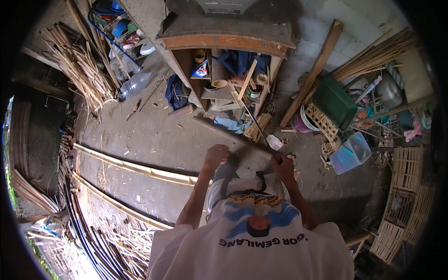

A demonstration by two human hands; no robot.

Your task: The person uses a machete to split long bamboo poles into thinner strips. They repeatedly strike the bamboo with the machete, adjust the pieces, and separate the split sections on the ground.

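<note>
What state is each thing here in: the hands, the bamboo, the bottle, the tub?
Left hand: closed around a long dark bar.
Right hand: gripping a thin blade.
Dark bar: held slanted above the floor.
Long bamboo pole: lying flat on the floor.
Plastic bottle: lying on its side.
Clear tub: tipped over.

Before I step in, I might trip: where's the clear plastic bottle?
The clear plastic bottle lies on the floor, upper left, between the bamboo strip bundle and the wooden shelf.

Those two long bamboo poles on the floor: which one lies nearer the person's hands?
The upper, thicker pole: its end runs up close beside the left hand. The thinner pole lies farther down, toward the strip pile.
</note>
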